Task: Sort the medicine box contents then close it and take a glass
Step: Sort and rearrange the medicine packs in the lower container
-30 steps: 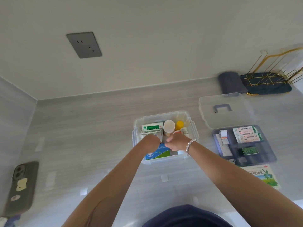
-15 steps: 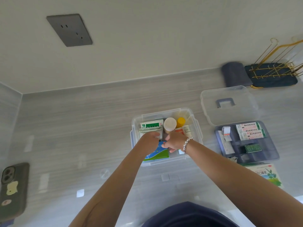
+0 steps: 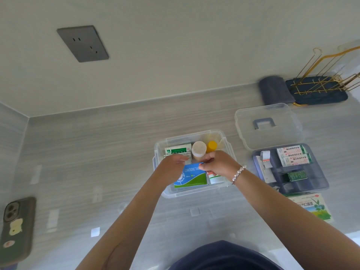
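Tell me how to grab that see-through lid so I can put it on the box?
Take the lid by its grey handle, coming straight down from above. It lies flat on the counter with the handle facing up and nothing on it, so the handle is the easiest part to hook fingers under.

The scene was evenly and brightly lit by soft, diffuse light. Pale reflections were seen on the glossy grey striped countertop point(image 3: 97, 152). Straight lines were bowed by wide-angle distortion, and the gold wire rack point(image 3: 329, 78) at the edge was slightly blurred.
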